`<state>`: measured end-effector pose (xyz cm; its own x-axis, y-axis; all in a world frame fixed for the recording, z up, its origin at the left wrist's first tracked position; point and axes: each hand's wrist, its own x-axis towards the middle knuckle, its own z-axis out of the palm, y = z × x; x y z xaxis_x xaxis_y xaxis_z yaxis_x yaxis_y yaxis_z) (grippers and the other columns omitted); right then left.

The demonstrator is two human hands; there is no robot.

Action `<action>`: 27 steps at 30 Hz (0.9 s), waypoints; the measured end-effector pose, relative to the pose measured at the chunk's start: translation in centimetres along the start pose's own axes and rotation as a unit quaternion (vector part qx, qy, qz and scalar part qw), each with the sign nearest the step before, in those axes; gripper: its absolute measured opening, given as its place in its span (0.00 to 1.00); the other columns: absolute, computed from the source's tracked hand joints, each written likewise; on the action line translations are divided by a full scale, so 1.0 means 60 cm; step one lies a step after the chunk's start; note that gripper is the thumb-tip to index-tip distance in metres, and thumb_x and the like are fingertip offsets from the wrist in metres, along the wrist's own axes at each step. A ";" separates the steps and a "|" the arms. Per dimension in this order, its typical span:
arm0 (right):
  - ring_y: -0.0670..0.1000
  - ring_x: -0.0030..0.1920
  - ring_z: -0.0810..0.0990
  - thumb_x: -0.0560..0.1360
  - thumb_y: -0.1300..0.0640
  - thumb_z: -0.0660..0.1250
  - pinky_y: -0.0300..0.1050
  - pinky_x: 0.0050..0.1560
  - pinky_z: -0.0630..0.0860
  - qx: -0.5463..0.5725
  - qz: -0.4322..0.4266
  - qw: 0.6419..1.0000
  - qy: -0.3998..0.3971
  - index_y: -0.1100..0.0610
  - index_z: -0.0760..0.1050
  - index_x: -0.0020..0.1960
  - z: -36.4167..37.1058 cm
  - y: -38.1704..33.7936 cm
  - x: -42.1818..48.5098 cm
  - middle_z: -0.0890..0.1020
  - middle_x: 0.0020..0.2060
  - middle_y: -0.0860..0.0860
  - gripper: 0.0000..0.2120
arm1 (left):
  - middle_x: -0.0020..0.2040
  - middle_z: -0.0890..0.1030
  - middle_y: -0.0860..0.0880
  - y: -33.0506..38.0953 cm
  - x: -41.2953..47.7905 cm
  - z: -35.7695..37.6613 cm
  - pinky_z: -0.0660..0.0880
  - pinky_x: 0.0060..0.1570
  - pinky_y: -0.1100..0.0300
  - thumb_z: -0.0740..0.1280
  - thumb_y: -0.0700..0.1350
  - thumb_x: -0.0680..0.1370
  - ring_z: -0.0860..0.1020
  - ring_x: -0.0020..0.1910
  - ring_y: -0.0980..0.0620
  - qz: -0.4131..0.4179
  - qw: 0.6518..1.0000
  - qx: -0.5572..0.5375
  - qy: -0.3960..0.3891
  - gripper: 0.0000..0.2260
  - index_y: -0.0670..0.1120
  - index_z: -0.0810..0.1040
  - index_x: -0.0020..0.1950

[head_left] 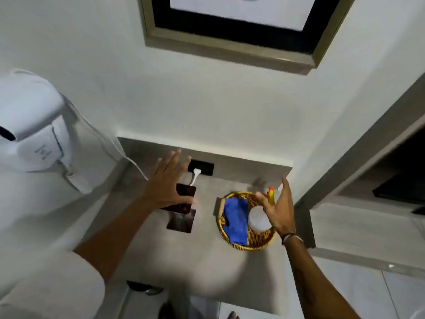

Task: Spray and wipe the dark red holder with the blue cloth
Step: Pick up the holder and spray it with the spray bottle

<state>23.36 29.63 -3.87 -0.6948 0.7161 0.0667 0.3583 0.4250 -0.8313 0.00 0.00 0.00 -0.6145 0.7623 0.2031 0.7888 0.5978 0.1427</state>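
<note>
- A white fabric bundle (34,125) fills the far left, off the work area, so it does not get in my way.
- My left hand (169,183) is spread open with nothing in it, hovering over the dark red holder (187,192); I judge I have it there to steady or lift the holder for cleaning.
- The holder sits on the grey bench (195,261) near the back wall, partly hidden under my palm, with a dark square mat (180,222) just in front of it.
- Behind it a white plug (196,174) goes into a black socket plate (204,166), so spray is best kept low here.
- The blue cloth (235,219) lies folded in the woven basket (250,246) beside a white round lid (258,219), all kept together within easy reach.
- My right hand (277,208) is open, fingers splayed, empty, just by the yellow spray bottle (271,195) at the basket's far edge; I think it is placed to take the bottle first.
</note>
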 end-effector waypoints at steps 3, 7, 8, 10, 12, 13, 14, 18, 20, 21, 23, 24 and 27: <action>0.60 0.79 0.73 0.73 0.44 0.80 0.60 0.79 0.70 0.049 0.057 0.997 -0.015 0.49 0.54 0.86 0.010 0.066 -0.031 0.71 0.81 0.53 0.51 | 0.88 0.38 0.45 0.007 -0.022 0.064 0.42 0.82 0.32 0.64 0.84 0.63 0.36 0.86 0.41 -0.007 0.992 -0.033 -0.122 0.64 0.53 0.42 0.88; 0.56 0.72 0.80 0.78 0.57 0.79 0.57 0.72 0.78 0.050 0.042 0.998 -0.006 0.42 0.58 0.84 0.044 0.104 -0.039 0.78 0.76 0.48 0.43 | 0.88 0.40 0.47 0.001 -0.038 0.100 0.44 0.82 0.35 0.68 0.84 0.60 0.37 0.86 0.42 -0.019 0.983 -0.088 -0.161 0.67 0.54 0.43 0.88; 0.56 0.71 0.80 0.79 0.57 0.77 0.54 0.70 0.79 0.048 0.038 0.998 0.004 0.41 0.59 0.84 0.052 0.101 -0.034 0.78 0.76 0.48 0.41 | 0.88 0.42 0.47 -0.004 -0.040 0.099 0.45 0.82 0.36 0.68 0.84 0.60 0.37 0.86 0.41 -0.012 0.983 -0.078 -0.165 0.66 0.55 0.45 0.88; 0.57 0.71 0.81 0.82 0.57 0.73 0.49 0.67 0.77 0.035 0.047 0.998 0.019 0.43 0.61 0.84 0.070 0.116 -0.028 0.80 0.75 0.50 0.36 | 0.88 0.48 0.44 -0.008 -0.049 0.106 0.47 0.83 0.36 0.74 0.77 0.63 0.40 0.86 0.41 0.000 0.984 -0.067 -0.163 0.61 0.53 0.51 0.87; 0.61 0.69 0.82 0.83 0.57 0.71 0.50 0.66 0.77 0.010 0.043 0.999 0.027 0.49 0.63 0.84 0.082 0.127 -0.024 0.81 0.73 0.53 0.32 | 0.85 0.60 0.44 -0.011 -0.054 0.107 0.55 0.82 0.36 0.81 0.67 0.65 0.47 0.86 0.40 -0.014 0.982 -0.114 -0.152 0.54 0.50 0.62 0.84; 0.62 0.68 0.83 0.83 0.56 0.71 0.53 0.66 0.78 0.010 0.047 0.998 0.030 0.52 0.65 0.83 0.088 0.131 -0.020 0.81 0.73 0.54 0.31 | 0.82 0.65 0.46 -0.013 -0.054 0.105 0.59 0.80 0.36 0.84 0.62 0.64 0.50 0.86 0.41 -0.026 0.978 -0.142 -0.149 0.51 0.50 0.65 0.81; 0.61 0.67 0.83 0.83 0.56 0.72 0.56 0.67 0.79 0.014 0.055 0.998 0.028 0.53 0.66 0.83 0.091 0.132 -0.017 0.81 0.72 0.55 0.31 | 0.80 0.68 0.47 -0.016 -0.054 0.102 0.62 0.79 0.36 0.85 0.59 0.64 0.51 0.86 0.42 -0.041 0.974 -0.167 -0.150 0.49 0.49 0.66 0.79; 0.46 0.49 0.84 0.79 0.51 0.76 0.51 0.57 0.83 0.005 0.039 0.999 0.016 0.52 0.70 0.80 0.079 0.126 -0.012 0.85 0.54 0.51 0.32 | 0.78 0.70 0.48 -0.032 -0.072 0.099 0.64 0.78 0.35 0.88 0.51 0.62 0.55 0.85 0.43 -0.105 0.949 -0.267 -0.133 0.49 0.50 0.68 0.78; 0.45 0.41 0.81 0.77 0.49 0.78 0.43 0.49 0.81 -0.012 -0.002 1.000 0.026 0.54 0.72 0.77 0.061 0.109 -0.010 0.83 0.45 0.48 0.32 | 0.79 0.69 0.47 -0.039 -0.084 0.100 0.64 0.78 0.35 0.88 0.47 0.61 0.58 0.84 0.41 -0.126 0.934 -0.306 -0.132 0.50 0.49 0.67 0.79; 0.44 0.40 0.81 0.76 0.49 0.79 0.38 0.46 0.80 -0.010 -0.019 0.999 0.035 0.54 0.73 0.76 0.054 0.098 -0.009 0.82 0.43 0.46 0.32 | 0.79 0.69 0.45 -0.041 -0.088 0.101 0.66 0.77 0.35 0.88 0.45 0.61 0.60 0.83 0.40 -0.137 0.928 -0.320 -0.134 0.51 0.49 0.66 0.79; 0.40 0.40 0.84 0.75 0.49 0.80 0.27 0.43 0.79 0.038 -0.030 0.998 0.040 0.52 0.74 0.73 0.046 0.069 -0.016 0.83 0.41 0.37 0.30 | 0.80 0.68 0.43 -0.045 -0.094 0.104 0.68 0.76 0.35 0.88 0.42 0.62 0.64 0.82 0.38 -0.157 0.915 -0.344 -0.139 0.52 0.49 0.65 0.80; 0.36 0.43 0.84 0.76 0.48 0.79 0.26 0.44 0.80 0.069 -0.033 0.996 0.036 0.50 0.75 0.71 0.045 0.053 -0.024 0.83 0.43 0.33 0.27 | 0.80 0.67 0.43 -0.046 -0.097 0.107 0.68 0.76 0.35 0.88 0.40 0.62 0.63 0.82 0.38 -0.164 0.911 -0.352 -0.139 0.52 0.48 0.64 0.81; 0.31 0.52 0.82 0.81 0.47 0.73 0.27 0.51 0.80 0.115 -0.046 0.992 -0.009 0.41 0.76 0.68 0.067 0.014 -0.056 0.82 0.49 0.24 0.16 | 0.82 0.64 0.43 -0.054 -0.103 0.109 0.69 0.76 0.36 0.88 0.39 0.63 0.64 0.82 0.40 -0.172 0.903 -0.366 -0.147 0.54 0.50 0.62 0.82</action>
<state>23.49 25.36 -6.99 -0.7292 0.6699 0.1394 0.1431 0.3485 -0.9263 1.15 -5.04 -8.03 -0.7164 0.6604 -0.2250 0.2826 0.5695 0.7718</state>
